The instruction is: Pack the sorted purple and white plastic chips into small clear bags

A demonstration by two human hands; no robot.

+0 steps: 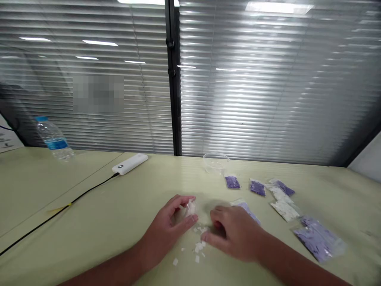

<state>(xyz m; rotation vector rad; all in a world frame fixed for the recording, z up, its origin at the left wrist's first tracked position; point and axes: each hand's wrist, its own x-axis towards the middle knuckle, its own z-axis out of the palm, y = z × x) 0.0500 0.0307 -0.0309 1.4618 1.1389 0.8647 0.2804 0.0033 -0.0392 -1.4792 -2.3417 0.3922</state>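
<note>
My left hand is curled around a small clump of white flakes, which sits between its thumb and fingers. More loose white flakes lie scattered on the pale green table below that clump. My right hand rests beside them with its fingers curled down and its thumb tip almost at the flakes. The back of the hand hides the fingertips, so I cannot tell whether they hold anything. A flat bag with purple contents lies partly hidden behind my right hand.
Small purple bags and white-filled bags lie to the right, with a larger purple bag nearest. Farther back are a clear bowl, a white power bank with a black cable, and a water bottle.
</note>
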